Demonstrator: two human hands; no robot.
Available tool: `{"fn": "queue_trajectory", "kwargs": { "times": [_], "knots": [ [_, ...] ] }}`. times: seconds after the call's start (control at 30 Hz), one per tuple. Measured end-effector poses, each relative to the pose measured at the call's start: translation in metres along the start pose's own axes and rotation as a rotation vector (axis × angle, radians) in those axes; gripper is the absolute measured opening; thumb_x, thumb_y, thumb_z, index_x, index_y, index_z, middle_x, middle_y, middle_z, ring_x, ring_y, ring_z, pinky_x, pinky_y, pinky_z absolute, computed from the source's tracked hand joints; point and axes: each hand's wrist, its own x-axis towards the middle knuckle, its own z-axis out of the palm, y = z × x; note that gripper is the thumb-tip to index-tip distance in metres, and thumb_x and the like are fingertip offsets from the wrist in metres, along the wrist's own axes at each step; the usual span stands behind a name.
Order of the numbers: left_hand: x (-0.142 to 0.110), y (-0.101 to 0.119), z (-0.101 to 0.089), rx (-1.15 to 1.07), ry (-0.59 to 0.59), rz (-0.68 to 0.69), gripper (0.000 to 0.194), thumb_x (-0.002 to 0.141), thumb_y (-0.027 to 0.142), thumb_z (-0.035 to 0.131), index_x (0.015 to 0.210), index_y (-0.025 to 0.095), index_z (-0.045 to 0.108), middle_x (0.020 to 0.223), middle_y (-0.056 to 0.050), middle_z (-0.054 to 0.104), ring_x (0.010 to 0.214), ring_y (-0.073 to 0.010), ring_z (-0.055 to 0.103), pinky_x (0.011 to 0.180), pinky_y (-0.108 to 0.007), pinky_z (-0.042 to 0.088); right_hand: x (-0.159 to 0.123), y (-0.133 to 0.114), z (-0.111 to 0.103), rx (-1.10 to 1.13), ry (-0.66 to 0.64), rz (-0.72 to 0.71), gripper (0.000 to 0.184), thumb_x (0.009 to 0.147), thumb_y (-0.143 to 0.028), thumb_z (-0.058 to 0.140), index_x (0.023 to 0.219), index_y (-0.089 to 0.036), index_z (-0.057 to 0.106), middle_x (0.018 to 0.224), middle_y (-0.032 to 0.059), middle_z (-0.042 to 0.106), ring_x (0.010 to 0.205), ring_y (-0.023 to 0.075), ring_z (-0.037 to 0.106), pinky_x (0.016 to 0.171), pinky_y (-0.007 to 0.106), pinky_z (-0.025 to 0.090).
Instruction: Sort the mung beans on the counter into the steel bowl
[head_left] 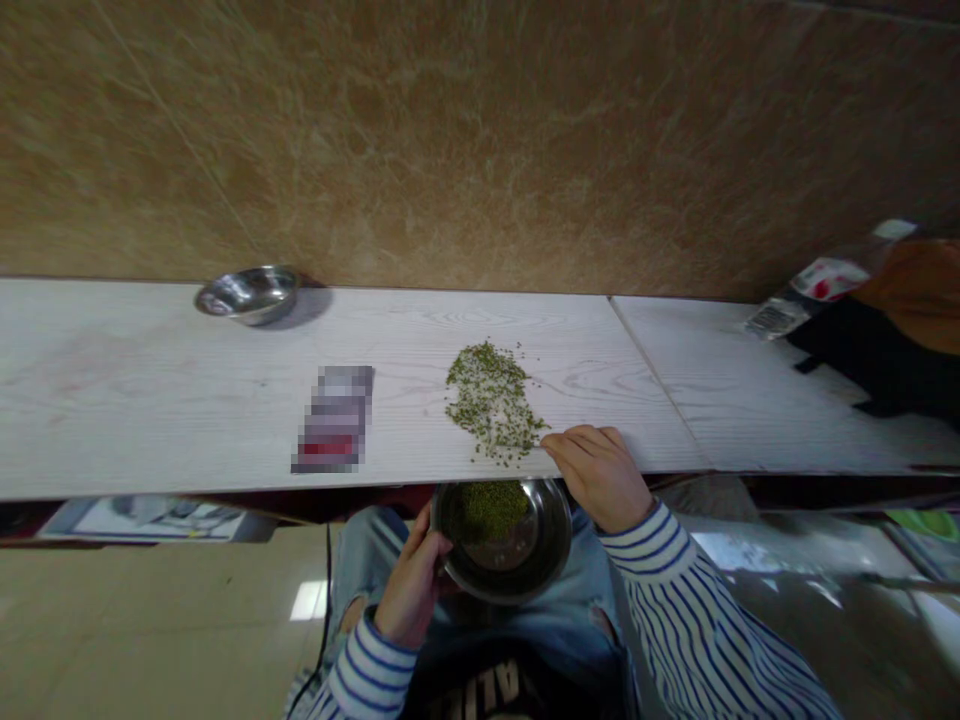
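My left hand (415, 578) grips the rim of a steel bowl (551, 560) held over my lap, just below the table's front edge. Many small green beans, like mung beans (487, 510), lie in the far part of the bowl. More loose green beans (491, 385) are spread in a patch on the white tabletop above it. At the patch's near right corner, my right hand (600, 475) is closed, with what looks like a thin pale strip (525, 446) reaching from its fingertips into the beans. The strip's exact kind cannot be made out.
On the white wood-grain table (405, 330), a small steel bowl (251, 296) stands at the back left. A flat blurred-out rectangle (334, 420) lies left of the beans. At the far right are a clear bottle (817, 285) and a black and brown bag (892, 320). A brown wall closes off the back.
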Motion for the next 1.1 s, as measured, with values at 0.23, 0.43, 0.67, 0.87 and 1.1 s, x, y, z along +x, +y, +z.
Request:
{"fn": "queue_trajectory", "kwargs": {
  "times": [0.23, 0.43, 0.67, 0.87, 1.1],
  "knots": [
    [-0.001, 0.0, 0.001, 0.019, -0.01, -0.007, 0.069, 0.066, 0.015, 0.051, 0.134, 0.028, 0.043, 0.084, 0.0, 0.059, 0.059, -0.0139, 0.051, 0.05, -0.027, 0.045, -0.001, 0.003, -0.01, 0.013, 0.037, -0.003, 0.017, 0.092, -0.018, 0.048, 0.1, -0.019, 0.062, 0.087, 0.004, 0.069, 0.087, 0.0159, 0.058, 0.076, 0.031, 0.032],
    [0.0, -0.002, 0.0, 0.019, -0.033, 0.003, 0.068, 0.066, 0.017, 0.052, 0.133, 0.027, 0.043, 0.078, 0.001, 0.058, 0.059, -0.0143, 0.051, 0.05, -0.027, 0.045, -0.008, 0.0, -0.014, 0.08, -0.05, -0.069, 0.015, 0.092, -0.02, 0.049, 0.098, -0.02, 0.062, 0.088, 0.0015, 0.069, 0.089, 0.0148, 0.057, 0.077, 0.031, 0.032],
    [0.0, -0.002, -0.002, 0.021, -0.018, 0.009, 0.066, 0.067, 0.016, 0.051, 0.131, 0.027, 0.044, 0.074, 0.002, 0.056, 0.058, -0.0136, 0.052, 0.052, -0.027, 0.046, 0.0, 0.001, -0.003, 0.026, -0.017, -0.029, 0.016, 0.09, -0.019, 0.051, 0.1, -0.02, 0.063, 0.087, 0.0022, 0.069, 0.088, 0.0149, 0.057, 0.077, 0.03, 0.032],
    [0.0, -0.002, -0.001, 0.018, -0.025, 0.005, 0.066, 0.066, 0.016, 0.051, 0.131, 0.028, 0.044, 0.08, 0.001, 0.059, 0.062, -0.0149, 0.053, 0.052, -0.027, 0.046, 0.004, 0.007, -0.007, -0.022, 0.047, 0.01, 0.018, 0.09, -0.018, 0.05, 0.101, -0.019, 0.064, 0.086, 0.0031, 0.069, 0.086, 0.0154, 0.058, 0.076, 0.03, 0.033],
    [-0.002, -0.002, 0.004, 0.013, -0.045, -0.011, 0.07, 0.066, 0.017, 0.053, 0.135, 0.025, 0.042, 0.075, 0.001, 0.058, 0.057, -0.0145, 0.052, 0.051, -0.028, 0.046, -0.008, 0.008, -0.008, -0.094, 0.056, 0.06, 0.019, 0.091, -0.018, 0.048, 0.101, -0.019, 0.064, 0.085, 0.0044, 0.07, 0.085, 0.0165, 0.058, 0.075, 0.031, 0.033]
  ]
}}
